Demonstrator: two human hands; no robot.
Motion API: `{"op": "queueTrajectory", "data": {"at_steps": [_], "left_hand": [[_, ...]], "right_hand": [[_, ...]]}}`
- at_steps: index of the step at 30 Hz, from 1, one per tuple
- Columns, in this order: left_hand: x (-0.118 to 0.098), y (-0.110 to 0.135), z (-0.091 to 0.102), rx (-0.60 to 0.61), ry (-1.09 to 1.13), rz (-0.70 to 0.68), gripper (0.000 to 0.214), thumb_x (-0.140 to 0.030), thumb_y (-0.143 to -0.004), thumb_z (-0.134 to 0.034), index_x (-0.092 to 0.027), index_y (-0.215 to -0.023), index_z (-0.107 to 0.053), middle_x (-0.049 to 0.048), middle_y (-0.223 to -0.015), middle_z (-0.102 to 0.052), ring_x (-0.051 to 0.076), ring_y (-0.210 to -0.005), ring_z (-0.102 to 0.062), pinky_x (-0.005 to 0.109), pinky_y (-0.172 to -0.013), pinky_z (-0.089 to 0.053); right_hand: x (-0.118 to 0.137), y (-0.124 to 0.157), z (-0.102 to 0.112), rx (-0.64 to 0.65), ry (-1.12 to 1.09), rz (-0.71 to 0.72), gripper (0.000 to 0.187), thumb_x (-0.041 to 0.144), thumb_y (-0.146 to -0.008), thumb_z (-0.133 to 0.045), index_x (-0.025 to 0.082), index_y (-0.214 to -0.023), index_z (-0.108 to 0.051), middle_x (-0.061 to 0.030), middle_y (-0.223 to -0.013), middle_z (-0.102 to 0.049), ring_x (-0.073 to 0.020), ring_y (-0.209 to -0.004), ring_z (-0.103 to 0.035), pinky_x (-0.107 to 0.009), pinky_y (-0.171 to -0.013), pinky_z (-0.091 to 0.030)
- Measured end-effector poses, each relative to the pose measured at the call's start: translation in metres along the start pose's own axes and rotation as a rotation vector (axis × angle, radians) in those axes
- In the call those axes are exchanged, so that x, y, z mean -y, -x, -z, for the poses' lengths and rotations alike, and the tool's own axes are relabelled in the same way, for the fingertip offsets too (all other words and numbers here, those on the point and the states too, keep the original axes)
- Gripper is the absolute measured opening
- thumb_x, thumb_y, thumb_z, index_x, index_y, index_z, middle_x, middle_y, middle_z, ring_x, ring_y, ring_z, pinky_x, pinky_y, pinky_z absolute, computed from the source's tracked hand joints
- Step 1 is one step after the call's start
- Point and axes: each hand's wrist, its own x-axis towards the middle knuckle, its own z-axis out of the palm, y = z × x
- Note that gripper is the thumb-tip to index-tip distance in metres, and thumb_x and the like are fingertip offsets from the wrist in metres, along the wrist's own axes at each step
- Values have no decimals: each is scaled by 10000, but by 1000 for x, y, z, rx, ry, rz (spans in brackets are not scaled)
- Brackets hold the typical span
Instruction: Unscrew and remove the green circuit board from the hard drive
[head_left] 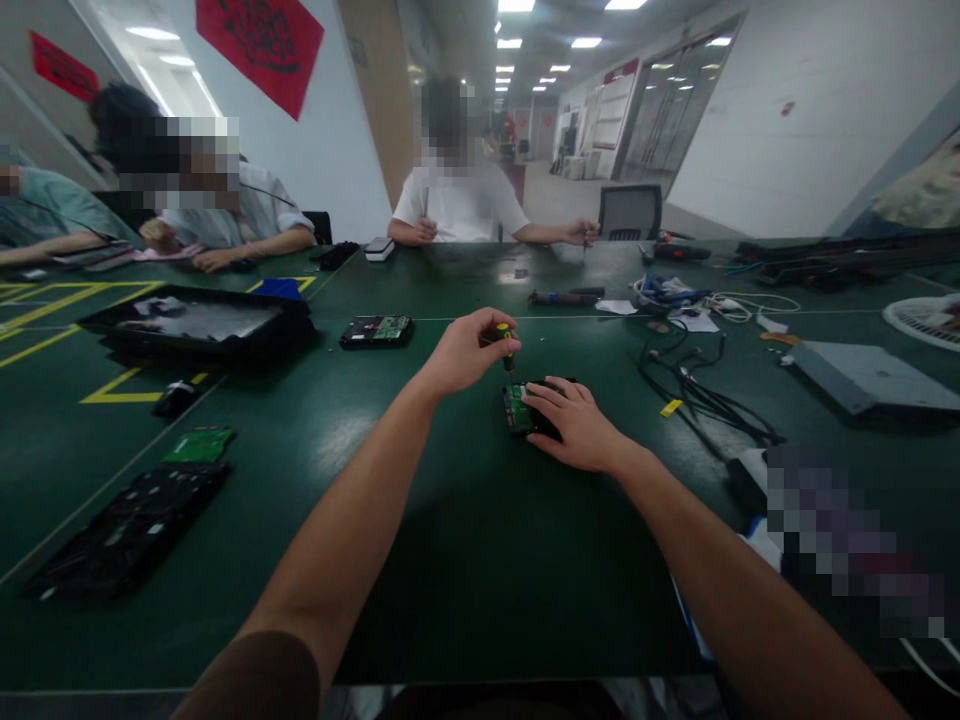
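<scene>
Light: indoor, even, rather dim.
Source: ceiling lights [517, 5] in rows overhead (several blown out white).
Glare: pale sheen patches on the dark table [480, 560].
Shadows: soft, faint, under both forearms.
Focus: left hand [466, 352], screwdriver [508, 345] and right hand [574, 425] clear at centre; far corridor soft.
Distortion: wide-angle; walls lean and table lines bend at the edges.

The left hand [469, 350] is gripping a small yellow-and-black-handled screwdriver [508, 345] upright over a flat black device with a green circuit board [517, 408], which the right hand [574, 425] is pressing, fingers flat, onto the dark green table [465, 560].
</scene>
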Motion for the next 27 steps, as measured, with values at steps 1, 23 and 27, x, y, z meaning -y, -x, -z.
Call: {"op": "queueTrajectory", "data": {"at_steps": [1, 23, 27], "left_hand": [[0, 0, 0, 0, 0, -2, 298, -313, -859, -755, -174, -1116, -695, 73, -1005, -717, 180, -875, -656, 342, -832, -522], [-2, 1, -9, -134, -224, -20, 293, -365, -859, -760, -195, -1079, -668, 25, -884, -679, 170, -773, -597, 288, -726, -436], [1, 1, -9, -173, -280, -6, 286, -376, -858, -766, -189, -1053, -671, 20, -832, -656, 166, -721, -562, 292, -690, -402]], "right_hand": [[0, 0, 0, -1, -1, -1, 614, 484, -936, -603, 251, -1496, -505, -93, -1612, -428, -396, -1481, -309, -614, -1166, -264], [-1, 1, 0, 10, -24, -11, 628, 501, -926, -609, 261, -1496, -500, -89, -1605, -437, -383, -1486, -321, -616, -1188, -240], [0, 1, 0, 4, -30, -14, 633, 495, -921, -614, 267, -1499, -496, -94, -1602, -441, -387, -1482, -326, -623, -1188, -234]]}}
